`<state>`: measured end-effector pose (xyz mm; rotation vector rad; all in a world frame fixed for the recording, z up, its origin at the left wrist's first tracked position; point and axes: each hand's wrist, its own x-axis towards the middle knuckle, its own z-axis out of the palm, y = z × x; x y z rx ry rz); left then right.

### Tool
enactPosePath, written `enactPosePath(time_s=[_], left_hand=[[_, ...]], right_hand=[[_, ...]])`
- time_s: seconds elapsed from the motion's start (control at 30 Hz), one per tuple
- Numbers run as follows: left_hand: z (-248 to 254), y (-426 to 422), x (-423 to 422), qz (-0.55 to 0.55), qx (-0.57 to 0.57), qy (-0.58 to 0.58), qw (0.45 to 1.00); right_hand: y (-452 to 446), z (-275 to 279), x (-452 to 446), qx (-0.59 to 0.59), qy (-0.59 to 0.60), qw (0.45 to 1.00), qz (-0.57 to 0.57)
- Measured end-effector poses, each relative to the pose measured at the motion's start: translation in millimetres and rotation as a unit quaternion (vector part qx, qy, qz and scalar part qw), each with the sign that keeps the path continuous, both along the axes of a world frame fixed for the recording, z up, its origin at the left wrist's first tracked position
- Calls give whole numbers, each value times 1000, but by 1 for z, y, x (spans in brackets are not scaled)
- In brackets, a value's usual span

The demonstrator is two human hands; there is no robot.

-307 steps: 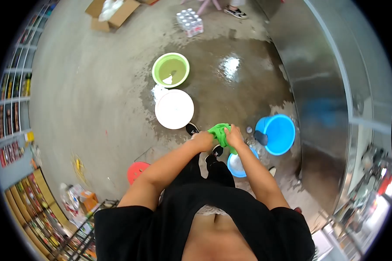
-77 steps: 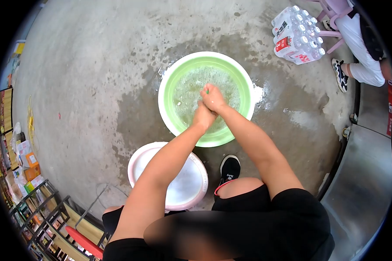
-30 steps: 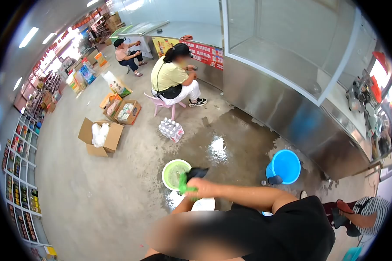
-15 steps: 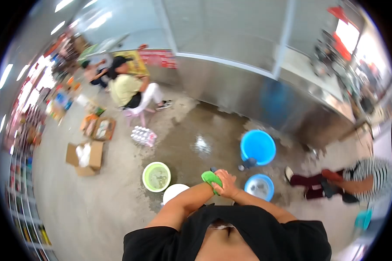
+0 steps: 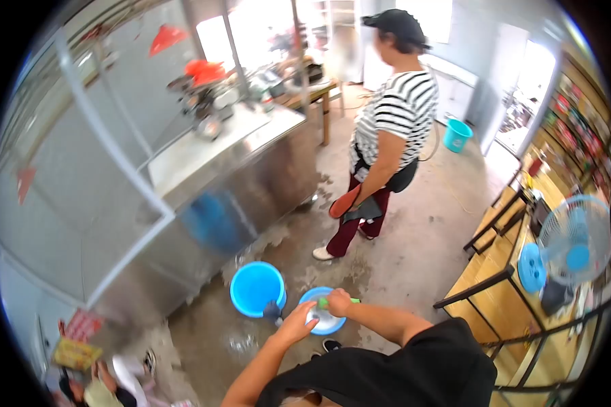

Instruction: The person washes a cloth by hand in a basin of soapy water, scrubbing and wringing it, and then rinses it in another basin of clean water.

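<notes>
My right hand [image 5: 339, 302] is closed on a green cloth [image 5: 323, 303], over a small blue basin [image 5: 330, 324] with whitish water in it. My left hand [image 5: 297, 324] is held at the basin's left side, its fingers apart and nothing visible in it. Beside that hand, a dark object [image 5: 272, 311] hangs at the rim of the large blue bucket [image 5: 256, 288].
A person [image 5: 395, 108] in a striped top and red glove stands beyond the basin. A metal counter [image 5: 244, 193] runs along the left. Wooden shelves [image 5: 499, 271] and a fan [image 5: 576, 239] are at right. Another person [image 5: 102, 390] sits at lower left.
The view has swung right, away from the green and white basins. My hands have come apart and are now over the small blue basin; the green cloth is in my right hand only.
</notes>
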<state>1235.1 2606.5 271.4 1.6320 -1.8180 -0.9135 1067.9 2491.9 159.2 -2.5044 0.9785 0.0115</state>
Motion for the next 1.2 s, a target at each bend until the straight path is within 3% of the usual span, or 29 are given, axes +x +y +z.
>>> enactPosePath(time_s=[0.03, 0.07, 0.1, 0.13, 0.2, 0.23, 0.3, 0.33, 0.37, 0.4, 0.43, 0.47, 0.5, 0.57, 0.63, 0.67, 0.77, 0.8, 0.87, 0.9, 0.93, 0.97, 1.0, 1.03, 1.1, 1.17, 1.2], left_hand=[[-7, -16, 1, 50, 44, 62, 996], [-39, -30, 3, 122, 74, 119, 983], [-59, -44, 5, 165, 173, 249, 939], [-61, -57, -2, 213, 226, 312, 898], [-51, -74, -32, 284, 298, 392, 823], [-57, -87, -50, 332, 346, 427, 766], [-96, -109, -64, 135, 365, 614, 687], [-101, -120, -73, 50, 348, 637, 686], [-100, -131, -90, 44, 356, 630, 689], [-100, -140, -114, -27, 363, 730, 578], [-56, -148, -146, 15, 382, 743, 550], [-12, -156, -179, 59, 398, 754, 520], [38, -168, -205, 49, 388, 729, 562], [34, -210, -264, 47, 413, 713, 564], [11, -261, -325, 44, 429, 705, 563], [-3, -286, -355, 43, 435, 700, 565], [-36, -349, -434, 51, 436, 690, 576], [-41, -368, -455, 54, 443, 686, 575], [-41, -397, -494, 65, 455, 683, 568], [-37, -412, -511, 75, 461, 681, 564], [3, -420, -522, 94, 477, 651, 583], [22, -430, -539, 107, 521, 650, 543], [33, -441, -553, 118, 526, 617, 574], [35, -455, -567, 128, 529, 583, 604], [6, -498, -590, 95, 538, 564, 619], [-19, -551, -615, 60, 484, 571, 660], [-22, -579, -621, 104, 461, 537, 699]], right_hand=[[-9, -12, -14, -46, 12, 999, -26], [-11, -18, -26, -12, -19, 995, -98], [-13, -19, -32, 22, -51, 984, -167], [-16, -3, -35, 15, -60, 980, -190], [4, 41, -45, 141, -167, 934, -282], [8, 41, -47, 103, -214, 943, -233], [9, 104, -57, 202, -183, 959, -82], [-5, 133, -68, 203, -133, 969, -52], [-26, 155, -83, 204, -82, 975, -19], [-50, 156, -98, 197, -161, 966, -42], [-65, 198, -113, 397, -215, 868, -207], [-96, 142, -127, 398, -382, 810, -200], [-123, 153, -143, 593, -520, 552, -272], [-168, 149, -174, 635, -709, 163, -261], [-224, 130, -214, 552, -721, 121, -400], [-253, 115, -243, 506, -723, 159, -443], [-314, 102, -315, 305, -703, 389, -511], [-333, 106, -338, 304, -700, 389, -515], [-366, 111, -381, 64, -604, 607, -512], [-378, 115, -400, 64, -602, 605, -517], [-389, 121, -416, -63, -495, 702, -508], [-401, 124, -430, -186, -370, 774, -479], [-414, 124, -447, -184, -371, 771, -484], [-427, 122, -468, -190, -304, 806, -470], [-459, 110, -507, -198, -236, 835, -455], [-503, 85, -543, -203, -253, 699, -637], [-519, 74, -559, -204, -251, 699, -638]])
